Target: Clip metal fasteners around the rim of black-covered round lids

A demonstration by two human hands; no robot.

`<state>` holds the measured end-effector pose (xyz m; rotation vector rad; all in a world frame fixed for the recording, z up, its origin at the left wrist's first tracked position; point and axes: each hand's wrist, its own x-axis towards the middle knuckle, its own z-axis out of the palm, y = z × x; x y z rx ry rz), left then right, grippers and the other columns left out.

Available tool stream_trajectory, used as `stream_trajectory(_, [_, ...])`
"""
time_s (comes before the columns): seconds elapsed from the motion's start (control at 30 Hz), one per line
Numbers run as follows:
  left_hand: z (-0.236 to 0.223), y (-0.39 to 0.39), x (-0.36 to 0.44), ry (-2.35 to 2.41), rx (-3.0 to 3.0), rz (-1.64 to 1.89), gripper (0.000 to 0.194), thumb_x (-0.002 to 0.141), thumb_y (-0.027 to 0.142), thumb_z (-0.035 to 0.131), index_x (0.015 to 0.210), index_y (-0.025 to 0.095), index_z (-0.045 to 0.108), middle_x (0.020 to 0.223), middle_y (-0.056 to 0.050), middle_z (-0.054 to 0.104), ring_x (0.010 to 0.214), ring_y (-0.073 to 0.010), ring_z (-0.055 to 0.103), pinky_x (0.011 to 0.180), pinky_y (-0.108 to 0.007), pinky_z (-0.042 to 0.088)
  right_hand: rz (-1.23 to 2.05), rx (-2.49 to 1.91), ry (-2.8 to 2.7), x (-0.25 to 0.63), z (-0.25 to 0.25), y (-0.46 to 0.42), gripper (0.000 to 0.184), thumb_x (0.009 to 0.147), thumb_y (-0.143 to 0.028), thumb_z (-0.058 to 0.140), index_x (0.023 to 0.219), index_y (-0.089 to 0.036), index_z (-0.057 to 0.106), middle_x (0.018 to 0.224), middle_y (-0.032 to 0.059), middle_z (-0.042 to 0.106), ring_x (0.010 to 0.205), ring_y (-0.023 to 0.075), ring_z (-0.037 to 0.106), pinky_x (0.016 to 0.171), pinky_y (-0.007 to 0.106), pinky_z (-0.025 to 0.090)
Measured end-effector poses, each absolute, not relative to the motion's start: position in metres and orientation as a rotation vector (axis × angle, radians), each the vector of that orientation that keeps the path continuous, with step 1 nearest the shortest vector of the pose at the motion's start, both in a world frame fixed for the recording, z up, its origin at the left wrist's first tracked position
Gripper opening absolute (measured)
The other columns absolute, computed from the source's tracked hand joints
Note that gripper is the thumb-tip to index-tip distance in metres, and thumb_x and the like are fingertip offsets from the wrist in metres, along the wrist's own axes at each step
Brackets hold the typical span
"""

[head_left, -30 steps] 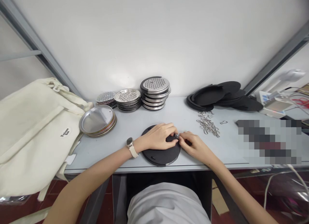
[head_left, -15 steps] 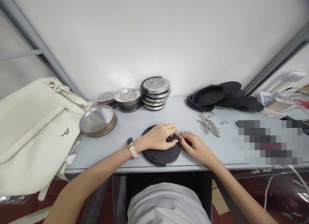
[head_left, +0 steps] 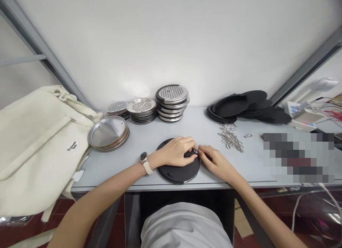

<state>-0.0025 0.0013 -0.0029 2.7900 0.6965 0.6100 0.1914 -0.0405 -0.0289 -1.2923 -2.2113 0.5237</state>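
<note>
A black round cover (head_left: 181, 174) lies flat at the front of the table, with small slots near its rim. My left hand (head_left: 179, 152) rests over it, thumb and fingers closed on its right side near the edge. At that edge shows a small silver snap clip (head_left: 196, 151), partly hidden by fingers. My right hand (head_left: 213, 162) pinches the clip between thumb and index finger, close to my left fingertips. Several similar metal clips (head_left: 232, 139) lie in a loose heap beyond my right hand.
Stacks of round metal graters (head_left: 172, 93) and perforated discs (head_left: 141, 106) stand along the wall. Plain metal plates (head_left: 107, 132) are piled at left beside a cream bag (head_left: 45, 134). Black covers (head_left: 231, 107) lie at back right, near a power strip (head_left: 300, 116). A blurred patch covers the right side.
Both hands stay almost in place at the edge of the cover. The silver clip between the fingers has shifted slightly and shows a little more clearly.
</note>
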Motion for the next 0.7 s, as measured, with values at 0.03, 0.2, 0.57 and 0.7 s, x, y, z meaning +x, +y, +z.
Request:
stream_trajectory(0.03, [-0.0031,0.0014,-0.0025,0.698,2.791,0.61,0.012,0.086,0.029,0.053,0.087,0.017,0.051,0.083,-0.002,0.055,0.075,-0.0154,0.052,0.073,-0.028,0.041,0.521,-1.293,-2.213,0.1916,-0.0288,-0.0407,0.028,0.095,-0.025,0.033,0.069,-0.022,0.041,0.063,-0.0009,0.049,0.063,0.0166,0.047,0.064,0.029,0.038])
stream_trajectory(0.2, [-0.0026,0.001,-0.0022,0.706,2.792,0.594,0.011,0.085,0.028,0.053,0.087,0.017,0.051,0.084,-0.003,0.056,0.076,-0.016,0.053,0.074,-0.028,0.042,0.493,-1.304,-2.21,0.1912,-0.0299,-0.041,0.026,0.093,-0.022,0.035,0.067,-0.022,0.041,0.062,-0.0007,0.048,0.063,0.0164,0.047,0.062,0.028,0.037])
stream_trajectory(0.57, [-0.0036,-0.001,-0.0014,0.705,2.829,0.608,0.013,0.086,0.026,0.052,0.093,0.016,0.052,0.091,-0.004,0.058,0.08,-0.0158,0.055,0.08,-0.028,0.043,0.479,-1.336,-2.201,0.1923,-0.0322,-0.0412,0.029,0.089,-0.022,0.039,0.061,-0.022,0.035,0.056,-0.0029,0.043,0.059,0.0154,0.045,0.061,0.028,0.035])
stream_trajectory(0.7, [-0.0024,0.0002,-0.0022,0.72,2.816,0.61,0.01,0.087,0.023,0.05,0.093,0.017,0.053,0.092,-0.004,0.058,0.083,-0.0168,0.055,0.082,-0.029,0.042,0.502,-1.349,-2.167,0.1925,-0.0308,-0.0421,0.029,0.089,-0.022,0.039,0.061,-0.022,0.033,0.056,-0.0032,0.042,0.058,0.0146,0.044,0.058,0.027,0.036])
